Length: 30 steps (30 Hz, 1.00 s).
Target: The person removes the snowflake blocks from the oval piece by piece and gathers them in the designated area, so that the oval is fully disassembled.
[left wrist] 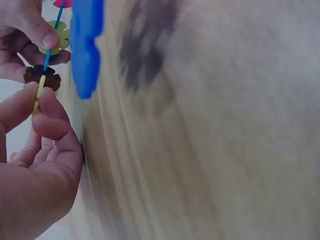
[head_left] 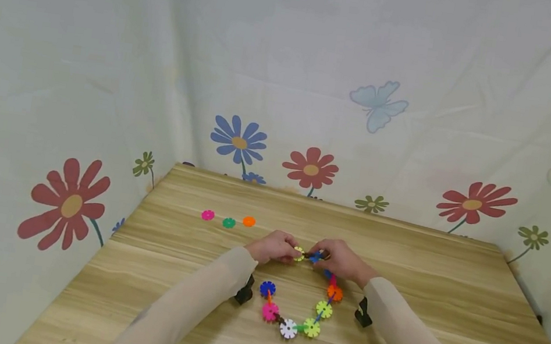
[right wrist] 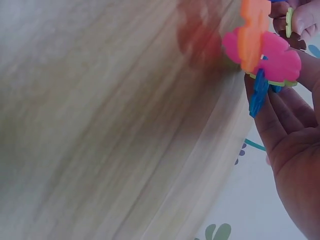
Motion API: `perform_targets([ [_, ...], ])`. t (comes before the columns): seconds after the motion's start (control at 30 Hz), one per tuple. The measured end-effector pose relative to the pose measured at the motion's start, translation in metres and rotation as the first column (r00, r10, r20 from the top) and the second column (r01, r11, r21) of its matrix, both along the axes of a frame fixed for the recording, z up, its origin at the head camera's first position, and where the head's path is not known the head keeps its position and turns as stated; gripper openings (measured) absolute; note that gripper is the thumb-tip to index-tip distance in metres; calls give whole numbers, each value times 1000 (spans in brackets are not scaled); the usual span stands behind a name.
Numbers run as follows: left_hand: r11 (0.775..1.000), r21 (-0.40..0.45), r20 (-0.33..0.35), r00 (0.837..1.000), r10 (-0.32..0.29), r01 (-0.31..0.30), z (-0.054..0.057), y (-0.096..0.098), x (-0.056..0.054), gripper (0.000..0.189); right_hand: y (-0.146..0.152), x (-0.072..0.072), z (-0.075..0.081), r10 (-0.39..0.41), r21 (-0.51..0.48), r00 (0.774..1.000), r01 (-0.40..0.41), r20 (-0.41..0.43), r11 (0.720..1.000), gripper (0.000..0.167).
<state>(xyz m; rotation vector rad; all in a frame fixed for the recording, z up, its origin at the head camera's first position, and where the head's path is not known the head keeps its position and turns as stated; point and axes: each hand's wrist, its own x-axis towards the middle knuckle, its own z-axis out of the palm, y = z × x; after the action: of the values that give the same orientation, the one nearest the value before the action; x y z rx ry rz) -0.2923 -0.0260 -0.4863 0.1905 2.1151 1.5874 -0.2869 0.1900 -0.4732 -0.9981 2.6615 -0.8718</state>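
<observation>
A chain of slotted plastic flower discs curves in an open loop, with a white disc (head_left: 288, 329) at its near side. My left hand (head_left: 272, 247) pinches a yellow disc (left wrist: 39, 95) edge-on between thumb and fingers. Against that disc is a brown disc (left wrist: 42, 79), joined to a blue disc (head_left: 316, 256). My right hand (head_left: 342, 261) grips the chain just beyond, its thumb on a yellow-green disc (left wrist: 60, 36). Below the right hand hang a pink disc (right wrist: 281, 57) and an orange disc (right wrist: 254, 30). The loop's other end is a dark blue disc (head_left: 267, 288).
Three loose discs lie at the back left of the wooden table (head_left: 426, 264): pink (head_left: 208, 215), green (head_left: 229, 223) and orange (head_left: 249, 222). A flower-printed curtain (head_left: 288, 80) stands behind the table and along its left side.
</observation>
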Motion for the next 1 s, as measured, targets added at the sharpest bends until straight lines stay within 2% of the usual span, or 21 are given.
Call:
perform_targets([
  [0.27, 999, 15, 17, 999, 44, -44, 0, 2, 1, 13, -1, 0, 2, 24, 20, 999, -23, -31, 1000, 22],
  [0.57, 996, -21, 10, 996, 84, -84, 4, 4, 5, 7, -1, 1, 3, 34, 52, 997, -31, -66, 998, 21],
  [0.7, 997, -34, -25, 997, 72, -73, 1, 0, 3, 8, -1, 0, 3, 14, 63, 998, -10, -56, 998, 22],
  [0.9, 1000, -27, -118, 993, 7, -10, -3, -17, -2, 20, 0, 1, 4, -7, 65, 998, 11, -55, 998, 21],
  [1.0, 1000, 6, -115, 993, 13, -12, -1, -28, -4, 23, 1, 1, 4, -10, 62, 999, 14, -51, 998, 21],
])
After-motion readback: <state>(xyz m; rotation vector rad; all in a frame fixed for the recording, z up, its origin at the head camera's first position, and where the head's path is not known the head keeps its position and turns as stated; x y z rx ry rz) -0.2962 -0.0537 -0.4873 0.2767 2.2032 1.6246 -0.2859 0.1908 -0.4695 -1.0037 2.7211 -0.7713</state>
